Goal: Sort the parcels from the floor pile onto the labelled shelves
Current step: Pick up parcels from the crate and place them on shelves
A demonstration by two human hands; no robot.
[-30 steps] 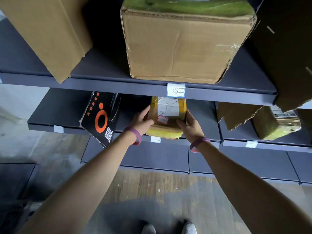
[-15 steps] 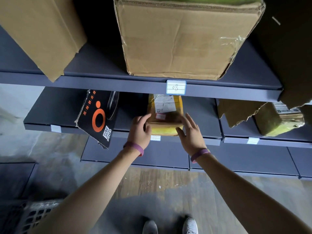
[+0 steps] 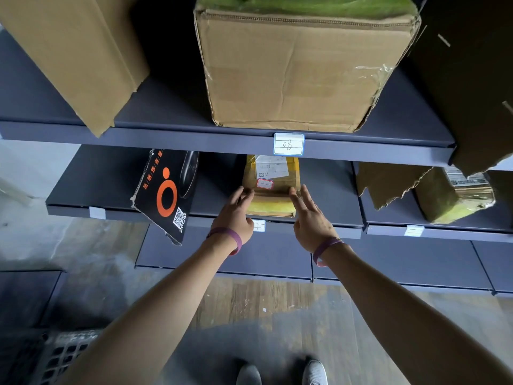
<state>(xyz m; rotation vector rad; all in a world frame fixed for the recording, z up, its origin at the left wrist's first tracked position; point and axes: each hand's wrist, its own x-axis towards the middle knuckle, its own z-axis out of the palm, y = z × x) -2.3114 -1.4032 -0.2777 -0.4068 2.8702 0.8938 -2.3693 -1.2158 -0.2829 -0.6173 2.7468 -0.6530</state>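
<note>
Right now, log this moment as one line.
parcel: on shelf below 08 label | left hand: open, at parcel | right hand: open, at parcel

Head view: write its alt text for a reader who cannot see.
The left hand and right hand, both open, flank a yellow tape-wrapped parcel with a white label lying on a dark grey metal shelf. A black carton with an orange ring lies tilted left of it; a large brown cardboard box sits on the shelf above.

"08" shelf label [image 3: 288, 144]; "26CM" black box [image 3: 166, 195]
</note>
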